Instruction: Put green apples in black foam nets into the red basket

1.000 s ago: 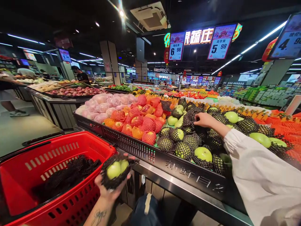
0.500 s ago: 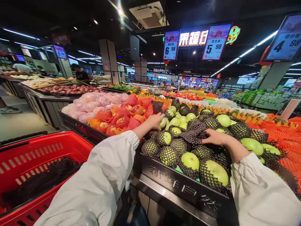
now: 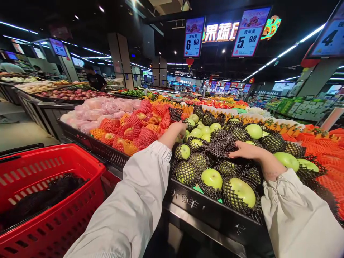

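Left hand reached apples, netted basket

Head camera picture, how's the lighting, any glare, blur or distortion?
Head view: the ceiling is dark, and the strip lights and the lit price signs flare bright; wide-angle stretch swells the white sleeves at the bottom corners and bows the edges; the green apples under the left hand and right hand are sharp and evenly lit, with soft highlights; far aisles go soft.

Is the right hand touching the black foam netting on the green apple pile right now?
Touching. In the head view the right hand lies palm down on the pile, fingertips pressed onto the loose black netting, with no gap showing between them.
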`<state>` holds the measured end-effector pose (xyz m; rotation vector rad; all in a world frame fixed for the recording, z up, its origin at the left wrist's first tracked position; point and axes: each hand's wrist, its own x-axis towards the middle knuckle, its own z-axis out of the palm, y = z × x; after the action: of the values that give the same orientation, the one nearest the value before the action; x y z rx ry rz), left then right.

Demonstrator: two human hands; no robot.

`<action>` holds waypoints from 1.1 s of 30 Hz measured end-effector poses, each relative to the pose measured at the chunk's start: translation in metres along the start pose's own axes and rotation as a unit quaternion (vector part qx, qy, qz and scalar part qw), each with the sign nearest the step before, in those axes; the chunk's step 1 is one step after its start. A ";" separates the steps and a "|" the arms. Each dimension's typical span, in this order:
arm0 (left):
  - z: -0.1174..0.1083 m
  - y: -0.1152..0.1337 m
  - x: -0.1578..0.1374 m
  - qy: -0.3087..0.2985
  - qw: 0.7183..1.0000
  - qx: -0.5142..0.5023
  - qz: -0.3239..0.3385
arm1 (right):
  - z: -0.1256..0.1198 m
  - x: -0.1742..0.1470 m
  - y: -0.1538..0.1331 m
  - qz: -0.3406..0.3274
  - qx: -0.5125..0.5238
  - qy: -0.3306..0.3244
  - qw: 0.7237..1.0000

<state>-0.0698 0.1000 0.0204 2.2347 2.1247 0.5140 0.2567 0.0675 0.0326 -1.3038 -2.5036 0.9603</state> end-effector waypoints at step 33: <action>0.004 0.014 -0.019 0.103 0.988 -0.114 0.012 | -0.008 -0.001 -0.003 -0.084 0.054 0.333 0.938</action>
<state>-0.0558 0.0813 0.0156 2.1665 2.0039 0.9729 0.2581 0.0692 0.0407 -1.1130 -1.9633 0.4908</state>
